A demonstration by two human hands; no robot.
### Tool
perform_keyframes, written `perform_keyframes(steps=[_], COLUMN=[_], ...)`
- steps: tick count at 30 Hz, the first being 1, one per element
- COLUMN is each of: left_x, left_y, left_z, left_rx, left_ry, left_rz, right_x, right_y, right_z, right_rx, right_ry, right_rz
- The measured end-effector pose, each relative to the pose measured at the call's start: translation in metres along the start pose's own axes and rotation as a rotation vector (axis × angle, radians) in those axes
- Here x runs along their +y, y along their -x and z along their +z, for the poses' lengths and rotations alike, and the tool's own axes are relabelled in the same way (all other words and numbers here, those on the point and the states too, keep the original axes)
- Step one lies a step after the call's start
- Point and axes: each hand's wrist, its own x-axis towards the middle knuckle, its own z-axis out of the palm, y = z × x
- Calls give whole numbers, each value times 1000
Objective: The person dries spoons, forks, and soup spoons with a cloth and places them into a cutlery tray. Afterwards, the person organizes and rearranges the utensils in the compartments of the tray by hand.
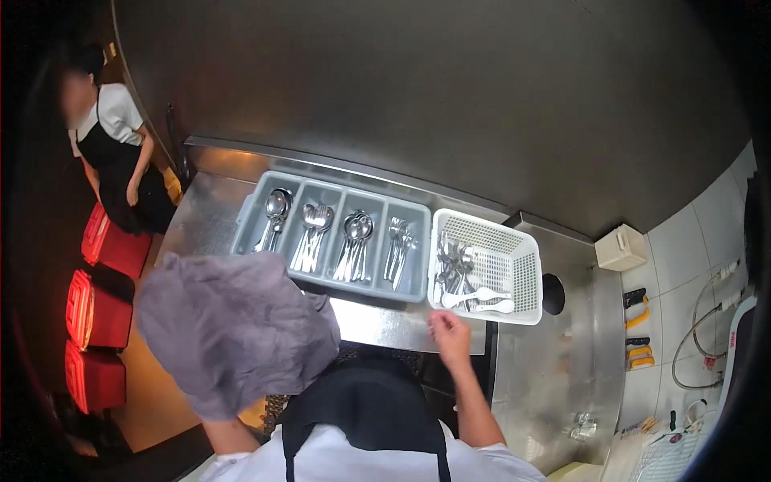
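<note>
A grey-purple cloth towel (233,321) hangs over my left hand, whose fingers are hidden inside it; only the forearm shows below. My right hand (450,334), fingers curled in, is just in front of the white perforated basket (526,277); nothing shows sticking out of it. Inside the basket, several metal utensils (455,261) lie jumbled at the left, with white spoons (486,299) near the front. Left of it stands a grey cutlery tray (333,287) with separate compartments. Large spoons (277,207), forks (312,235), smaller spoons (353,245) and small forks (397,249) fill them.
The tray and basket rest on a steel counter (385,325) against a dark metal wall (434,96). A person in a black apron (120,161) stands at the left beside red lidded bins (100,309). Yellow-handled tools (638,321) hang on the tiled wall at right.
</note>
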Motion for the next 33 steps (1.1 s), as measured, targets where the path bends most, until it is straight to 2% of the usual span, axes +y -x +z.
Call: perform_keyframes(steps=[2,4,12,13,16,17,18,20,21,24,27,33], left_x=[5,9,38,44,55,59,64,69,72,73,73,75], left_y=[8,14,47,54,71,75,78,84,85,85,82,74], left_z=[-1,-4,-14,-14,-9,-9,-8,-10,-10,-6,-3,5], left_rx=[15,39,148,161,196,203,205,210,217,221,215,212], left_ry=[-32,-69,-244,-264,-324,-341,-354,-380,-387,-410,-417,-408], left_rz=[7,1,-11,-13,-28,-31,-36,-48,-54,-56,-43,-23], right_x=[-15,-8,36,39,43,36,30,14,10,-8,9,76], right_y=[-29,-70,-183,-189,-204,-201,-197,-194,-199,-218,-251,-275], right_z=[-28,-53,-61,-61,-69,-71,-71,-71,-72,-90,-126,-151], right_rx=[169,197,-351,-427,-594,-599,-514,-334,-159,-68,-116,-128], right_ry=[364,594,999,1048,998,946,786,484,427,-90,-226,-8], right_rz=[-166,-325,-855,-864,-1062,-1077,-1075,-1049,-1022,-299,-66,294])
